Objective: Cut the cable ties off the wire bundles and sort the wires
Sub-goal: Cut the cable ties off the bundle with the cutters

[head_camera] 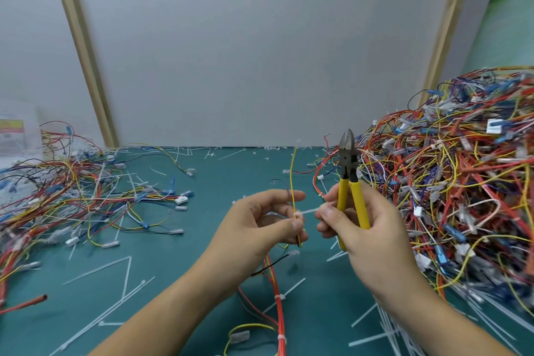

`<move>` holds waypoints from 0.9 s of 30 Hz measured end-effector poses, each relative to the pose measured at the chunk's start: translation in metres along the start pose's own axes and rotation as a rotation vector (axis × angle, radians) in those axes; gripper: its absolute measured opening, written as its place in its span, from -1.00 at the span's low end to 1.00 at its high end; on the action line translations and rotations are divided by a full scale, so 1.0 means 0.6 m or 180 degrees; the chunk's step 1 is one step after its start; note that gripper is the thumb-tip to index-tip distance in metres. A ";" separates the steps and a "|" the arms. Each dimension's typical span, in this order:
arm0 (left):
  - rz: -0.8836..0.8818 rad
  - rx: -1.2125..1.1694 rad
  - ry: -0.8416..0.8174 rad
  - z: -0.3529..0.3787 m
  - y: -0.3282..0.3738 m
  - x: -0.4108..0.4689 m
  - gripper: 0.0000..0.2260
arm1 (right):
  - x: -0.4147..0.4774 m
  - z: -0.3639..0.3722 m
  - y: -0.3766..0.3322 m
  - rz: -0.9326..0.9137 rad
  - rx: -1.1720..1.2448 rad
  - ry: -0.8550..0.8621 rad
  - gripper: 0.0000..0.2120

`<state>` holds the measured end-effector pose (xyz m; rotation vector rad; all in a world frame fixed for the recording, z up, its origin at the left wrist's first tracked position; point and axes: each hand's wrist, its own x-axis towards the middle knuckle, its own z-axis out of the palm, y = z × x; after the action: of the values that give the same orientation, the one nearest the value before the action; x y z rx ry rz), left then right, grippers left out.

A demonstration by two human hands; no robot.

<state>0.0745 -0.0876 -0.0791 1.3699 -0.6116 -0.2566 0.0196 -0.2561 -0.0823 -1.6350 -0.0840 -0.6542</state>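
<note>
The right hand (372,237) is gripping cutters (348,159) and pinching the cable tie (310,211), running sideways to the left hand (254,228) pinching the wire (292,179).

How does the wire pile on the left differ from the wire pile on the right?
The left pile lies low and loose; the right pile is heaped high and dense. The left pile is smaller than the right pile. Both hold red, yellow and blue wires.

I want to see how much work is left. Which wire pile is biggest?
The pile on the right, behind the yellow-handled cutters. It is heaped high, while the left pile lies low and spread out.
</note>
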 end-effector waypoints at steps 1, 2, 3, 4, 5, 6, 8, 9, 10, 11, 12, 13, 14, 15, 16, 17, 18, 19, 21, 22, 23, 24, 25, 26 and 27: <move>0.0035 -0.0010 0.0060 -0.002 0.001 0.000 -0.73 | 0.000 -0.002 -0.002 0.0020 -0.0094 -0.0038 -0.87; 0.0081 -0.0023 0.0142 -0.004 0.002 0.001 -0.73 | 0.001 -0.004 -0.005 0.0022 -0.0226 -0.0064 -0.93; 0.0136 -0.0028 0.0232 -0.006 0.003 0.003 -0.72 | 0.001 -0.006 -0.009 0.0017 -0.0359 -0.0055 -0.92; 0.0198 -0.0028 0.0319 -0.009 0.005 0.004 -0.71 | 0.002 -0.010 -0.012 0.0005 -0.0490 -0.0019 -0.82; 0.0264 -0.0035 0.0395 -0.013 0.008 0.005 -0.71 | 0.002 -0.014 -0.015 -0.0003 -0.0615 0.0026 -0.72; 0.0329 -0.0051 0.0459 -0.017 0.011 0.006 -0.71 | 0.003 -0.017 -0.019 -0.0035 -0.0758 0.0074 -0.66; 0.0442 -0.0093 0.0577 -0.026 0.015 0.007 -0.70 | 0.003 -0.021 -0.025 -0.0069 -0.1016 0.0044 -0.61; 0.0488 -0.0114 0.0629 -0.029 0.017 0.008 -0.69 | 0.002 -0.021 -0.026 -0.0047 -0.1110 -0.0046 -0.59; 0.0524 -0.0131 0.0659 -0.030 0.018 0.008 -0.68 | 0.000 -0.019 -0.027 -0.0027 -0.1181 -0.0185 -0.56; 0.0555 -0.0141 0.0672 -0.032 0.019 0.008 -0.67 | -0.002 -0.015 -0.028 -0.0004 -0.1230 -0.0351 -0.53; 0.0580 -0.0143 0.0665 -0.032 0.019 0.008 -0.66 | -0.004 -0.012 -0.026 0.0008 -0.1254 -0.0514 -0.53; 0.0602 -0.0131 0.0642 -0.032 0.019 0.007 -0.65 | -0.007 -0.008 -0.026 0.0019 -0.1267 -0.0633 -0.53; 0.0621 -0.0104 0.0616 -0.032 0.018 0.007 -0.64 | -0.010 -0.006 -0.025 0.0028 -0.1274 -0.0722 -0.52; 0.0639 -0.0069 0.0585 -0.031 0.018 0.007 -0.63 | -0.011 -0.005 -0.024 0.0048 -0.1272 -0.0771 -0.51; 0.0657 -0.0036 0.0550 -0.031 0.018 0.007 -0.62 | -0.012 -0.005 -0.023 0.0073 -0.1268 -0.0794 -0.50; 0.0670 -0.0012 0.0516 -0.031 0.018 0.007 -0.62 | -0.013 -0.005 -0.022 0.0093 -0.1266 -0.0802 -0.49; 0.0677 0.0003 0.0492 -0.031 0.018 0.007 -0.61 | -0.013 -0.006 -0.021 0.0102 -0.1270 -0.0805 -0.49; 0.0680 0.0012 0.0479 -0.030 0.018 0.008 -0.61 | -0.013 -0.006 -0.021 0.0103 -0.1271 -0.0804 -0.49; 0.0689 0.0020 0.0471 -0.031 0.018 0.007 -0.62 | -0.013 -0.006 -0.021 0.0111 -0.1279 -0.0797 -0.50; 0.0696 0.0018 0.0471 -0.031 0.017 0.008 -0.62 | -0.013 -0.006 -0.021 0.0117 -0.1284 -0.0799 -0.51; 0.0704 0.0013 0.0476 -0.032 0.017 0.007 -0.63 | -0.013 -0.006 -0.021 0.0119 -0.1288 -0.0803 -0.52; 0.0712 0.0009 0.0490 -0.032 0.017 0.008 -0.63 | -0.013 -0.006 -0.021 0.0113 -0.1297 -0.0807 -0.52; 0.0719 0.0005 0.0509 -0.032 0.017 0.008 -0.62 | -0.013 -0.005 -0.022 0.0107 -0.1311 -0.0812 -0.51; 0.0724 -0.0001 0.0528 -0.033 0.017 0.008 -0.62 | -0.013 -0.005 -0.022 0.0101 -0.1328 -0.0819 -0.50; 0.0725 -0.0009 0.0540 -0.033 0.018 0.008 -0.61 | -0.013 -0.005 -0.022 0.0103 -0.1334 -0.0824 -0.50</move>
<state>0.0872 -0.0716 -0.0690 1.2912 -0.6184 0.0419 0.0065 -0.2539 -0.0742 -2.1170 -0.1137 -0.4499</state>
